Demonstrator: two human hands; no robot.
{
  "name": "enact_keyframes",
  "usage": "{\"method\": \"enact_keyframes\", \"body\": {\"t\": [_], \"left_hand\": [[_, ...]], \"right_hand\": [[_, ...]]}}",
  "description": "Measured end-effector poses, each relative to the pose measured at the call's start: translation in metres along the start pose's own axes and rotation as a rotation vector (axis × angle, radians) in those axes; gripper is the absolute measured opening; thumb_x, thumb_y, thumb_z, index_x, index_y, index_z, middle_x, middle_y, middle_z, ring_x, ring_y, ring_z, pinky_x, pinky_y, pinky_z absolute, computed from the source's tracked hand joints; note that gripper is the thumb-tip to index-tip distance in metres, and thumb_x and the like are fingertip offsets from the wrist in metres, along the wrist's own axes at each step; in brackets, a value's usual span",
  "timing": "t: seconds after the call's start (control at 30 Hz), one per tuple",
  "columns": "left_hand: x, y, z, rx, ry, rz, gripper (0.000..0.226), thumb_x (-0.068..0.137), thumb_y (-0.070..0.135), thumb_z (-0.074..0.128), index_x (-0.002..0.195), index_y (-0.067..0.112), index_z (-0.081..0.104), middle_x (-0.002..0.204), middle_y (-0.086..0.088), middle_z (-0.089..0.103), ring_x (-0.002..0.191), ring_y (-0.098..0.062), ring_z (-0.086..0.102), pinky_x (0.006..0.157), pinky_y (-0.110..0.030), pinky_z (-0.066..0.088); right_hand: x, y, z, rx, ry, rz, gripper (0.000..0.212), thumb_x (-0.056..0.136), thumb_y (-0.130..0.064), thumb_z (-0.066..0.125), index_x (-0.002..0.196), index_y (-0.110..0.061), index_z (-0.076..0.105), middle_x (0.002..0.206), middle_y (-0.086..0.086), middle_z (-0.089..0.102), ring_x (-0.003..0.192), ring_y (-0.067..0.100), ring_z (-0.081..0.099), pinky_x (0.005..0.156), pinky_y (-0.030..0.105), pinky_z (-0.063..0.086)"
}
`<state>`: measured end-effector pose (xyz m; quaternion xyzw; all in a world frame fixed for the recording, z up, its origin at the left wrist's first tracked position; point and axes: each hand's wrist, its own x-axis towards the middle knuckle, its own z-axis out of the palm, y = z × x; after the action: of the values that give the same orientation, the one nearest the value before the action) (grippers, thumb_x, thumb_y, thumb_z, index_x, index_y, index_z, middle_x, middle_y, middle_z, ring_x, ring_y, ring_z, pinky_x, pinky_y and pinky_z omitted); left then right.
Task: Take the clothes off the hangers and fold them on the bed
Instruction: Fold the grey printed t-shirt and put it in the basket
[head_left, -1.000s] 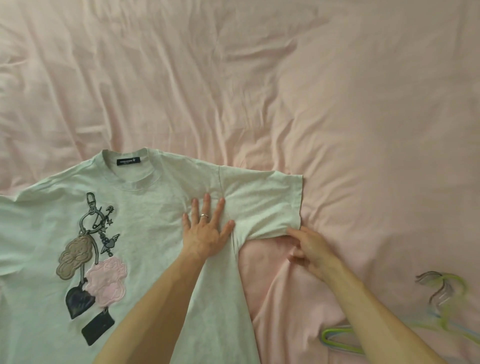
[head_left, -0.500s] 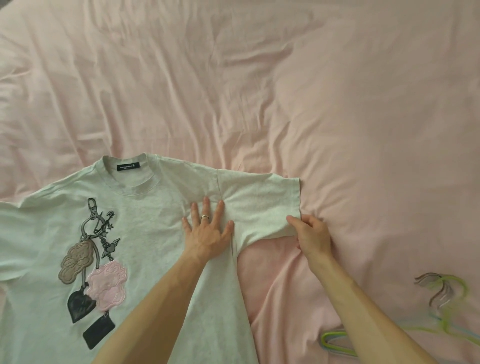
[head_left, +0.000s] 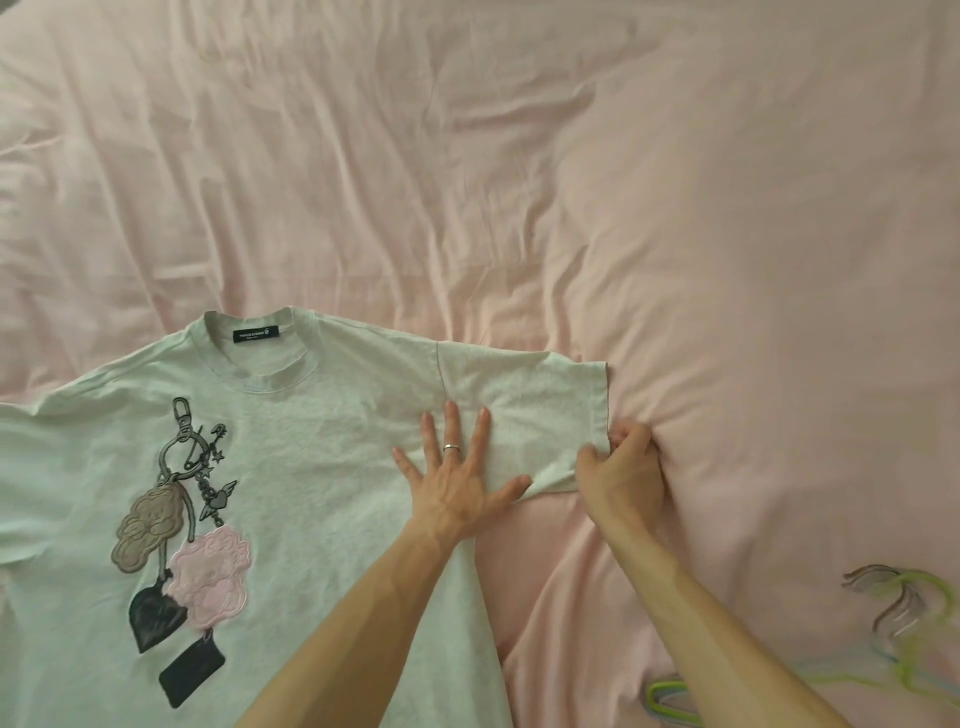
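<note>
T-shirt (head_left: 311, 467) flat on bed (head_left: 727, 260), body leftward of left hand (head_left: 457, 483) pressing splayed at the underarm; right hand (head_left: 621, 467), nearer, pinches the sleeve (head_left: 524, 410) hem, its long axis spanning between both hands.

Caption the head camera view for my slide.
Left hand presses a T-shirt flat on the bed; right hand pinches its sleeve.

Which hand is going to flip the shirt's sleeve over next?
Probably the right hand: it pinches the sleeve at its lower cuff corner. The left hand lies flat on the T-shirt by the sleeve seam, holding it down.
</note>
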<state>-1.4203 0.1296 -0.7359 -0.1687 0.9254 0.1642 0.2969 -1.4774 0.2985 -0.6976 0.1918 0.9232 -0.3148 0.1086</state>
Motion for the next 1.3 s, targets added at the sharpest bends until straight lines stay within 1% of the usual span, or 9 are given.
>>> {"method": "enact_keyframes", "body": {"t": [0.3,0.47,0.63,0.73,0.8,0.9,0.97,1.1,1.3], "left_hand": [[-0.003,-0.006,-0.007,-0.108,-0.05,0.09,0.093,0.078,0.092,0.021,0.15,0.051,-0.021,0.156,0.007,-0.042,0.14,-0.026,-0.043,0.109,-0.066,-0.025],[-0.006,-0.03,-0.012,-0.164,0.35,0.013,0.068,0.098,0.065,0.015,0.155,0.045,-0.015,0.161,0.014,-0.03,0.147,-0.011,-0.032,0.119,-0.051,-0.019],[0.01,-0.055,-0.022,-0.005,-0.001,0.041,0.075,0.095,0.07,0.022,0.156,0.042,-0.011,0.161,0.01,-0.029,0.148,-0.018,-0.031,0.117,-0.057,-0.02],[0.004,-0.06,-0.042,-0.369,0.123,0.077,0.056,0.098,0.058,0.042,0.15,0.037,0.04,0.163,0.008,0.023,0.153,-0.019,0.014,0.123,-0.047,0.008],[-0.009,-0.074,-0.057,-0.895,0.183,-0.028,0.038,0.101,0.047,0.048,0.127,0.025,0.066,0.133,0.002,0.064,0.128,-0.02,0.055,0.107,-0.037,0.04],[-0.026,-0.113,-0.069,-1.546,0.024,-0.305,0.049,0.102,0.054,0.04,0.116,0.016,0.067,0.104,-0.003,0.073,0.09,-0.023,0.069,0.081,-0.037,0.053],[-0.039,-0.146,-0.068,-1.67,-0.086,-0.413,0.065,0.1,0.064,0.032,0.118,0.011,0.065,0.091,-0.007,0.071,0.077,-0.024,0.068,0.07,-0.036,0.053],[-0.059,-0.168,-0.066,-1.645,-0.155,-0.425,0.066,0.097,0.069,0.031,0.108,0.013,0.064,0.061,0.001,0.067,0.057,-0.018,0.067,0.077,-0.04,0.052],[-0.066,-0.142,-0.054,-1.319,-0.145,-0.419,0.045,0.089,0.048,0.069,0.125,0.026,0.055,0.101,0.001,0.071,0.082,-0.019,0.071,0.072,-0.033,0.054]], "right_hand": [[0.063,-0.026,0.016,0.281,-0.335,0.257,0.062,0.069,-0.038,0.084,0.116,-0.004,0.061,0.104,0.002,0.07,0.093,0.023,0.068,0.087,0.038,0.057],[0.06,-0.025,0.009,0.131,-0.282,0.042,0.031,0.088,-0.03,0.069,0.114,-0.013,0.066,0.111,0.005,0.07,0.106,0.03,0.065,0.092,0.037,0.05],[0.026,-0.066,0.006,0.066,-0.105,-0.169,0.036,0.093,-0.029,0.06,0.124,-0.011,0.057,0.116,0.012,0.067,0.107,0.035,0.061,0.089,0.037,0.046],[-0.017,-0.104,0.01,0.158,-0.126,-0.274,0.033,0.093,-0.026,0.059,0.124,-0.015,0.056,0.105,0.002,0.069,0.096,0.027,0.063,0.085,0.034,0.048],[-0.055,-0.126,0.017,0.166,-0.245,-0.37,0.033,0.092,-0.026,0.061,0.124,-0.02,0.056,0.099,-0.009,0.066,0.09,0.016,0.063,0.083,0.029,0.049],[-0.11,-0.139,0.034,0.104,-0.543,-0.46,0.037,0.091,-0.03,0.065,0.126,-0.021,0.057,0.102,-0.007,0.067,0.09,0.012,0.066,0.083,0.024,0.052],[-0.141,-0.133,0.045,0.083,-0.736,-0.461,0.039,0.09,-0.03,0.067,0.127,-0.023,0.057,0.105,-0.007,0.068,0.09,0.009,0.068,0.082,0.023,0.055],[-0.163,-0.097,0.063,0.122,-0.689,-0.266,0.012,0.086,-0.031,0.066,0.096,-0.027,0.064,0.084,-0.008,0.071,0.076,0.009,0.07,0.078,0.032,0.059],[-0.159,-0.048,0.072,0.387,-0.555,0.399,0.024,0.088,-0.028,0.056,0.075,-0.01,0.065,0.068,0.005,0.067,0.055,0.017,0.061,0.05,0.03,0.051]]}}
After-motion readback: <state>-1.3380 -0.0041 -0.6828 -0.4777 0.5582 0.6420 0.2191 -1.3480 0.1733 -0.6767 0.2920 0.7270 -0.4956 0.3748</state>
